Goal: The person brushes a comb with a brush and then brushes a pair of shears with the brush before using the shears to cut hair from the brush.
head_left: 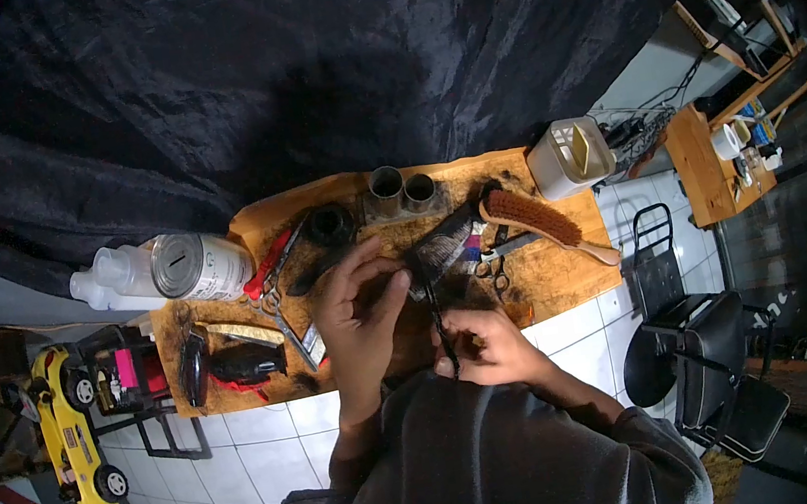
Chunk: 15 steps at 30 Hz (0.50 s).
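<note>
A thin dark braided strand [436, 313] runs upright between my two hands, above the wooden table [568, 277]. My right hand [485, 345] is closed around its lower part. Near the upper end, my left hand [364, 302] has thumb and fingertips bent toward each other at a dark comb-like piece with fine teeth [443, 247]; whether they pinch it is unclear. Beyond lie a wooden brush with brown bristles [532, 216] and small scissors [495, 276]. Red-handled scissors [269, 266] lie left of my left hand.
On the table stand a metal can [199, 265], two dark cups [386, 189] and a white bin [570, 159]; black clippers [194, 368] lie at the left. A yellow toy car [71, 429] is at the left, a black chair [713, 355] at the right. Dark cloth hangs behind.
</note>
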Each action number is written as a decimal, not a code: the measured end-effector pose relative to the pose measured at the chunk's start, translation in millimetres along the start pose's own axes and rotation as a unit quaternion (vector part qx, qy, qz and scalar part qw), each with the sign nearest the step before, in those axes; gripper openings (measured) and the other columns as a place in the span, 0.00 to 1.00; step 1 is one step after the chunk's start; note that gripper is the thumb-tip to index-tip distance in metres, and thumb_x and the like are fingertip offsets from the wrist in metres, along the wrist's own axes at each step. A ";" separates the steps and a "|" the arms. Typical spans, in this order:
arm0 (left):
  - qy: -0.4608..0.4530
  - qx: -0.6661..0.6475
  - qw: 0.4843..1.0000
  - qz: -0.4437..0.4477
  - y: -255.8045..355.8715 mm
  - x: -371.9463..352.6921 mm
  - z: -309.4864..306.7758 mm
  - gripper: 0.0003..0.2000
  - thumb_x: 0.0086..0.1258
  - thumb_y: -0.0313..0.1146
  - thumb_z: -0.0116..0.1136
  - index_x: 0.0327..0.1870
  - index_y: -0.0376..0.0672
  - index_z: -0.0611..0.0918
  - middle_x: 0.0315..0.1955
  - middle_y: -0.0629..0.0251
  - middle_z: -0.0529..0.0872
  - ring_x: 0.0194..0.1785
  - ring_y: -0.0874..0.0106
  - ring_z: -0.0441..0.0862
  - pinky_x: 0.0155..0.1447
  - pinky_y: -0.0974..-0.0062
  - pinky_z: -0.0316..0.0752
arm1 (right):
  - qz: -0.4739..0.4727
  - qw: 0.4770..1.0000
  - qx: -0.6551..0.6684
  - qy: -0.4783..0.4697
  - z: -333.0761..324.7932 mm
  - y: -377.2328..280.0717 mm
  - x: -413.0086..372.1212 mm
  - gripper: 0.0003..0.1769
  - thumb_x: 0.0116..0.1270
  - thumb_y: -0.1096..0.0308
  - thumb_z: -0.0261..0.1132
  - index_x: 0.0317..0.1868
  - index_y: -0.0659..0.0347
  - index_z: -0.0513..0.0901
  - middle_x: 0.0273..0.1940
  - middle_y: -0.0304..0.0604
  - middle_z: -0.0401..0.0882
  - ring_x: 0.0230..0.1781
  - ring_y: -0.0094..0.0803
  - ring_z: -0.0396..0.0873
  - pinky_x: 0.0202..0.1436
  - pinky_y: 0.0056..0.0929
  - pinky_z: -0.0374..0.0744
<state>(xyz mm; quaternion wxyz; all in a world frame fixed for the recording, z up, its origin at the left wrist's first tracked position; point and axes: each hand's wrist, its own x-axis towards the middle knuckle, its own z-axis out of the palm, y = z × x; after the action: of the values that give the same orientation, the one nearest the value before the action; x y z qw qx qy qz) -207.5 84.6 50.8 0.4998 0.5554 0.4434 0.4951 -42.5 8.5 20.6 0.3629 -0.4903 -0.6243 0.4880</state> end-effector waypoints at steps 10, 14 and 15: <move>0.002 0.014 1.000 0.000 -1.1 -1.0 1.2 0.13 0.65 0.20 0.63 0.50 0.33 0.78 0.40 0.62 0.86 0.45 0.79 0.82 0.47 0.84 0.76 | -0.022 0.998 -0.051 0.029 0.7 2.2 -0.1 0.18 0.51 0.66 0.73 0.39 0.63 0.77 0.31 0.41 0.75 0.25 0.26 0.75 0.29 0.26 0.72; 0.034 -0.005 0.999 0.024 -7.3 -1.3 3.0 0.13 0.64 0.20 0.64 0.48 0.34 0.78 0.39 0.64 0.86 0.42 0.80 0.82 0.44 0.86 0.75 | -0.005 0.996 -0.081 0.040 1.0 -6.5 0.8 0.21 0.52 0.61 0.76 0.37 0.65 0.75 0.29 0.40 0.73 0.22 0.25 0.73 0.26 0.26 0.71; 0.035 -0.008 0.999 0.020 -7.3 -1.4 3.4 0.13 0.63 0.20 0.65 0.48 0.34 0.79 0.39 0.65 0.86 0.41 0.81 0.82 0.42 0.87 0.74 | -0.007 0.995 -0.084 0.044 1.3 -6.9 0.8 0.22 0.53 0.60 0.77 0.37 0.65 0.75 0.29 0.40 0.73 0.21 0.24 0.72 0.25 0.25 0.71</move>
<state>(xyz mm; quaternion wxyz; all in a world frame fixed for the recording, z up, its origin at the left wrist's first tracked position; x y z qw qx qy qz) -204.3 83.6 43.4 0.4787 0.5424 0.4451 0.5277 -45.8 8.7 26.9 0.3507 -0.5359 -0.6501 0.4089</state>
